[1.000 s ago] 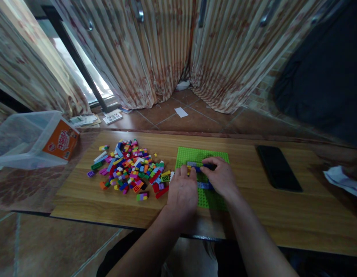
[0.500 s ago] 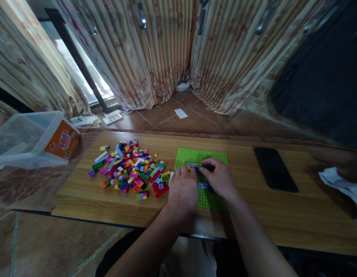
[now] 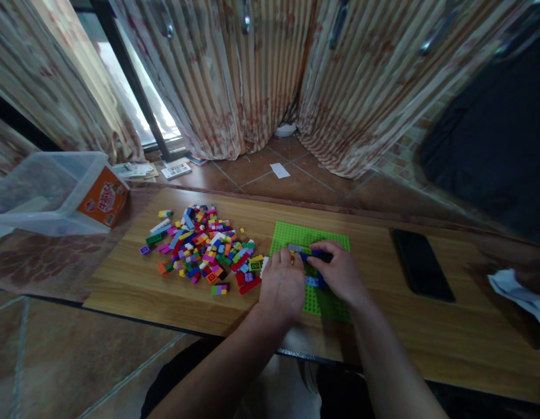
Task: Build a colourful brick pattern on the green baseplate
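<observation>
A green studded baseplate [image 3: 296, 234] lies on the wooden table [image 3: 427, 326]. My left hand [image 3: 282, 285] rests on its left edge, fingers curled down onto the plate beside a small grey and yellow brick [image 3: 292, 250]. My right hand [image 3: 340, 273] lies over the plate's middle, fingers pinched on a dark blue brick [image 3: 316, 254] that sits on the plate. Another blue brick [image 3: 314, 281] shows on the plate between the two hands. A heap of loose coloured bricks [image 3: 204, 247] spreads to the left of the plate.
A clear plastic tub with an orange label [image 3: 56, 195] stands at the far left. A black phone [image 3: 421, 265] lies flat right of the plate. White cloth [image 3: 521, 294] shows at the right edge. Curtains and a tiled floor lie beyond the table.
The camera view has shifted a little, so everything sits slightly right and lower. Both hands stay on the baseplate with the right fingers still on the dark blue brick.
</observation>
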The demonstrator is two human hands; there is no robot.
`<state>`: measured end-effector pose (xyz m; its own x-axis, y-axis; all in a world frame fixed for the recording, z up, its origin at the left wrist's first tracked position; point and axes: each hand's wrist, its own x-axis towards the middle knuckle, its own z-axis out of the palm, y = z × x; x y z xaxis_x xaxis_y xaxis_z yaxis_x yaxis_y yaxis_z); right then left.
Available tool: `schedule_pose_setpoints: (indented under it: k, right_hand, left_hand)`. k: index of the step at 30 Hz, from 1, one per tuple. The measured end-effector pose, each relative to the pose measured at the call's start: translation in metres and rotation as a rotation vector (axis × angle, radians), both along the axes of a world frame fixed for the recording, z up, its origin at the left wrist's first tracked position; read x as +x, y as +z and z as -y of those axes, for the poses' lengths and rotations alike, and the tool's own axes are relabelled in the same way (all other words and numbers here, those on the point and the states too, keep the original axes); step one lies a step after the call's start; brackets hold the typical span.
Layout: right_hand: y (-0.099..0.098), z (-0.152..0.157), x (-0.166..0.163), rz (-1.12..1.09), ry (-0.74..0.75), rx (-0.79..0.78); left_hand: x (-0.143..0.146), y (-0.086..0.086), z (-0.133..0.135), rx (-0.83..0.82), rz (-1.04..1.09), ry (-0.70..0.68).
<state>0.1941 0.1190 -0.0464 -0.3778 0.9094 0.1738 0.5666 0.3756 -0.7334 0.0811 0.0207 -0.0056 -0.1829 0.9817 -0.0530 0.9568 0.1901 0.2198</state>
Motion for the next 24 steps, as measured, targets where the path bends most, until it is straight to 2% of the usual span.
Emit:
schedule_pose_setpoints:
  k: [11,24]
  right_hand:
    - [0.0005,0.0009,-0.0013,-0.037,-0.001,-0.037]
    - [-0.0016,-0.0031,0.0054,0.062,0.057,-0.04]
  left_hand:
    - [0.0036,-0.007,0.0007,0.014,-0.034,0.004]
    - [0.0029,0.0026,0.0013,-0.006,0.073,0.055]
